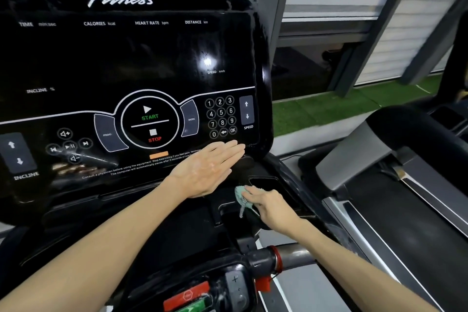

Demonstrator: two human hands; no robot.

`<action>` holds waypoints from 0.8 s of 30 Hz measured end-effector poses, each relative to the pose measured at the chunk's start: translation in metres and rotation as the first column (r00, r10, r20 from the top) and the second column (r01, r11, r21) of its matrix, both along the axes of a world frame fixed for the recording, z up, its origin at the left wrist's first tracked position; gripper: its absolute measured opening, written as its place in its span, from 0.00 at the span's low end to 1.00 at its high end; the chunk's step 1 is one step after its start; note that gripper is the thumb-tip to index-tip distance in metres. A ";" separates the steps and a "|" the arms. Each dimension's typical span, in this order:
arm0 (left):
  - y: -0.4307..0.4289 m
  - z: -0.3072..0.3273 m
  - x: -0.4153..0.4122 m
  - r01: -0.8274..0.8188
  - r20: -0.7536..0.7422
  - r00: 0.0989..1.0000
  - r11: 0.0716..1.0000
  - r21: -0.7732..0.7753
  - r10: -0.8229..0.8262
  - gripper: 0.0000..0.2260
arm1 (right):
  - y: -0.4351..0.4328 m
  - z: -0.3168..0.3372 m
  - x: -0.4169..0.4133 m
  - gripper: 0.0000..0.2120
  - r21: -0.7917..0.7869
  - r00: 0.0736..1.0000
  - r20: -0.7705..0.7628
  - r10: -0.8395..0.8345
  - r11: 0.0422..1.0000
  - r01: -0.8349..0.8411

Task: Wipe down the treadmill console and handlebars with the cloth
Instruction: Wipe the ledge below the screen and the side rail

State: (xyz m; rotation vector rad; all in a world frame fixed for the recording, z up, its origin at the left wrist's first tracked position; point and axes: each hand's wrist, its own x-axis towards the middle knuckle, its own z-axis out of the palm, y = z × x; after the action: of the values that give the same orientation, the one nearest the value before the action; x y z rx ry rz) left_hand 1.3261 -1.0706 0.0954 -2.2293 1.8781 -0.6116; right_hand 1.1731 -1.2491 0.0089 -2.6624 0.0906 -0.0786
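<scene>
Cloth (240, 194) in the treadmill console (126, 58) tray recess (266, 181)

Right of centre frame, the right hand (268, 206) bunches the teal terry cloth into the black plastic recess, likely to reach its corners. The left hand (206, 171) lies flat, palm up, fingers straight, by the glossy console's lower edge (streaky, perhaps damp). 1 metal handlebar (298, 256) sits lower centre.
</scene>
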 end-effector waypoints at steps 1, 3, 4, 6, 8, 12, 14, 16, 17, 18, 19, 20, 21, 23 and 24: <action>0.000 0.000 -0.001 -0.004 -0.001 1.000 1.000 -0.001 0.004 0.25 | -0.005 0.000 -0.009 0.23 0.018 1.000 -0.016 0.013 1.000 -0.013; 0.000 0.000 0.000 -0.002 0.004 1.000 1.000 -0.008 0.002 0.25 | -0.011 0.002 -0.024 0.23 0.044 0.997 -0.058 0.046 0.998 -0.044; 0.000 0.000 0.001 0.005 0.006 1.000 1.000 -0.013 -0.005 0.25 | -0.013 0.003 -0.027 0.24 0.047 0.995 -0.078 0.057 0.997 -0.053; 0.000 0.000 0.000 0.013 0.009 1.000 1.000 -0.019 -0.013 0.25 | -0.010 0.007 -0.021 0.23 0.044 0.995 -0.090 0.048 0.998 -0.044; 0.000 0.001 0.001 0.020 0.012 1.000 1.000 -0.019 -0.020 0.25 | -0.003 0.009 -0.005 0.22 0.048 0.998 -0.066 -0.012 0.999 0.015; 0.000 -0.001 0.001 0.024 0.023 0.999 1.000 -0.004 -0.024 0.25 | 0.005 0.002 0.016 0.25 0.057 0.996 -0.035 -0.078 0.995 0.080; 0.000 0.001 0.002 0.026 0.009 1.000 1.000 0.001 -0.026 0.25 | 0.002 0.005 0.005 0.24 0.051 0.997 -0.061 -0.038 0.998 0.041; 0.001 0.002 0.002 0.017 -0.005 1.000 1.000 -0.001 -0.017 0.26 | -0.006 0.008 -0.011 0.21 0.094 0.994 -0.105 0.007 0.996 0.003; 0.001 0.003 0.001 0.015 -0.010 1.000 1.000 0.000 -0.015 0.26 | -0.010 0.009 -0.018 0.20 0.139 0.993 -0.120 0.016 0.990 0.001; 0.000 0.005 -0.001 0.018 -0.011 1.000 1.000 -0.002 -0.018 0.26 | -0.013 0.010 -0.022 0.19 0.170 0.992 -0.128 0.024 0.985 -0.002; -0.003 0.006 -0.003 0.025 -0.010 1.000 1.000 -0.009 -0.025 0.26 | -0.016 0.010 -0.022 0.19 0.174 0.990 -0.136 0.035 0.985 -0.011; -0.008 0.008 -0.007 0.036 -0.012 0.999 0.999 -0.018 -0.036 0.26 | -0.018 0.010 -0.018 0.20 0.161 0.988 -0.149 0.050 0.987 -0.025; -0.015 0.010 -0.011 0.044 -0.013 0.999 0.999 -0.029 -0.044 0.26 | -0.020 0.009 -0.012 0.20 0.154 0.987 -0.142 0.072 0.987 -0.050; -0.034 0.014 -0.019 0.032 -0.007 0.999 0.998 -0.058 -0.032 0.26 | -0.020 0.007 0.002 0.21 0.125 0.990 -0.090 0.112 0.987 -0.100; -0.044 0.014 -0.022 0.011 -0.014 1.000 0.998 -0.070 -0.012 0.26 | -0.019 0.005 0.009 0.21 0.122 0.990 -0.065 0.128 0.985 -0.120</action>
State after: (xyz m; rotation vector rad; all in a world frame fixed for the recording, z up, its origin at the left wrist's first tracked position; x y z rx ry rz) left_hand 1.3041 -1.1141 0.1095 -2.2727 1.9056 -0.6749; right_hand 1.1822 -1.2682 0.0137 -2.5461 -0.0458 0.0626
